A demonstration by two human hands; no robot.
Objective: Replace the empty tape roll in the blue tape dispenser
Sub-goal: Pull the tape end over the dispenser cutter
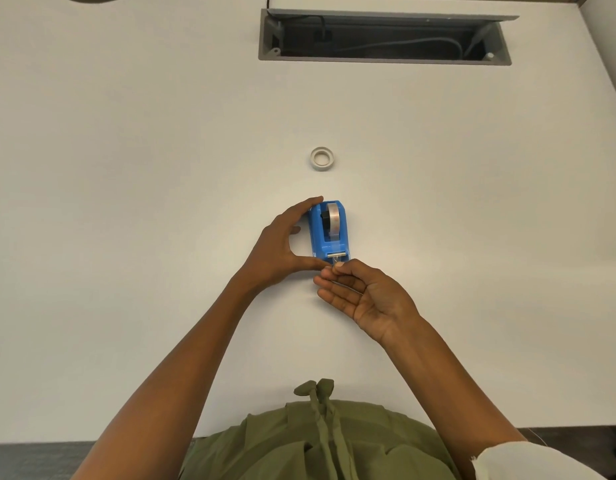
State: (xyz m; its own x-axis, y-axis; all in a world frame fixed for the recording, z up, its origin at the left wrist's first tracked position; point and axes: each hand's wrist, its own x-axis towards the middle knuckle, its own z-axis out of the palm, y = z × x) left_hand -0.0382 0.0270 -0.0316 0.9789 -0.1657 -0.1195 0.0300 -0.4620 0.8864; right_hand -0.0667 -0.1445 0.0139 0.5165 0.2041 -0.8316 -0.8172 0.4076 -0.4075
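The blue tape dispenser (330, 233) stands on the white table, its cutter end toward me. A roll of clear tape (332, 220) sits in its cradle on a black hub. My left hand (282, 247) grips the dispenser from the left, index finger over its far end and thumb at its near corner. Just below the metal cutter, my right hand (362, 292) pinches the loose tape end (336, 261) between thumb and forefinger, palm up. The empty roll core (322, 159), a white ring, lies flat farther back on the table.
An open grey cable tray (384, 38) with cords inside is cut into the table at the far edge. The table's near edge (92, 441) runs just in front of my green top.
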